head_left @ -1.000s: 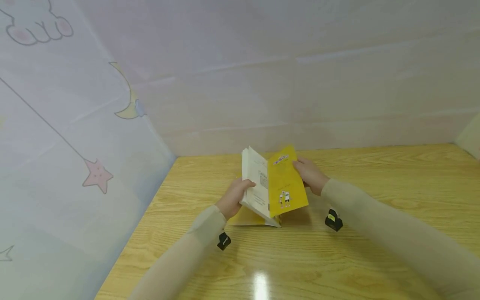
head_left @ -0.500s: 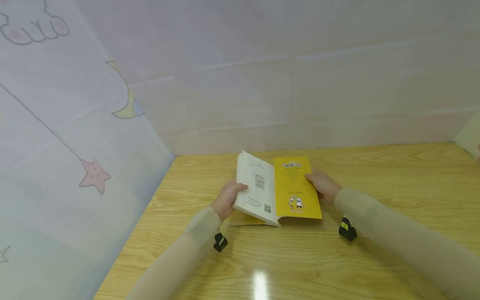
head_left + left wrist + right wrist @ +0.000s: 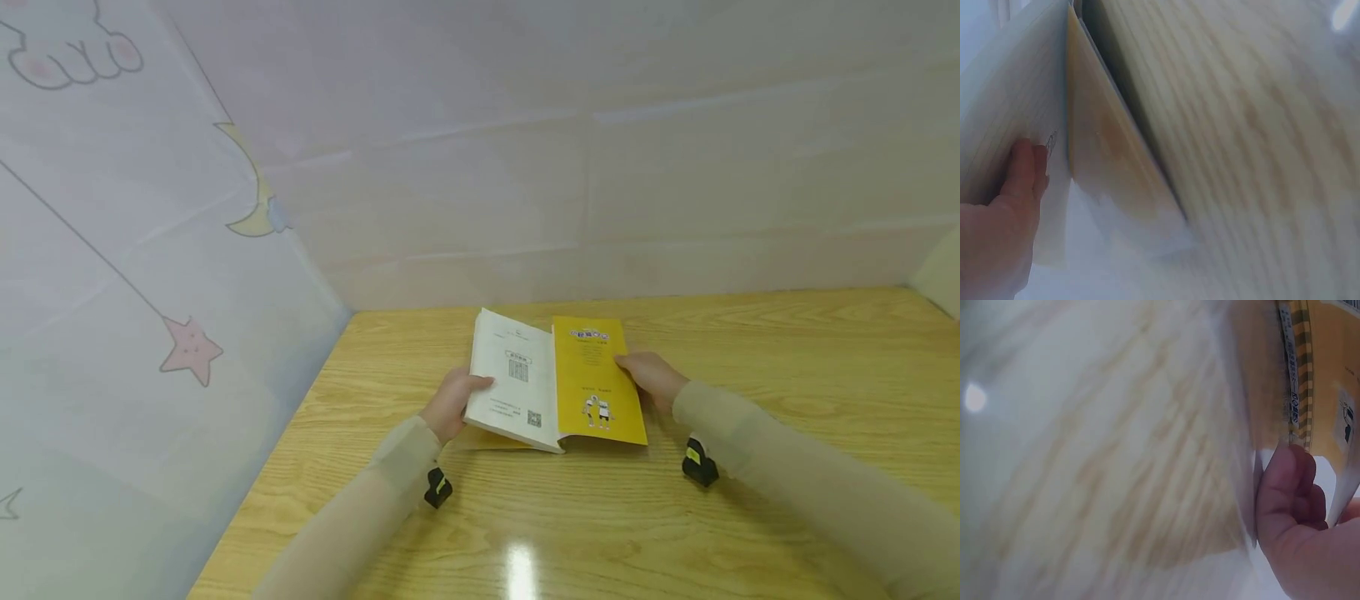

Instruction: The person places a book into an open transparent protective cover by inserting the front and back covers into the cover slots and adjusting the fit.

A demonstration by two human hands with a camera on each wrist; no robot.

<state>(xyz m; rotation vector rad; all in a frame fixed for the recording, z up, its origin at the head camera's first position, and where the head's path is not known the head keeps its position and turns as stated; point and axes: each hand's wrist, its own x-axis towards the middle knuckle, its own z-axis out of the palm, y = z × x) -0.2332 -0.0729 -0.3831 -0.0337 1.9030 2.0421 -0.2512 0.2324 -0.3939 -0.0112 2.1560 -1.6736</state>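
A book lies spread between my hands, a white printed page (image 3: 516,379) on the left and a yellow panel (image 3: 596,379) with two cartoon figures on the right. My left hand (image 3: 453,404) grips the left edge of the page block, thumb on top. In the left wrist view its fingers press the underside of the pages, with a yellow-orange cover (image 3: 1110,144) angled away below. At the panel's right edge, my right hand (image 3: 652,377) pinches the yellow sheet. The right wrist view shows curled fingers (image 3: 1313,503) beneath it, beside the striped spine area (image 3: 1302,375).
The wooden table (image 3: 787,400) extends around the book. Behind it rises a pale sheet-covered wall (image 3: 600,167), and another with a printed star (image 3: 191,350) stands on the left. A small black device (image 3: 701,462) hangs at the right wrist.
My right hand has moved right and toward me, swinging the yellow panel wider and flatter. The white page has tipped lower, showing more print. My left hand has shifted slightly left and down.
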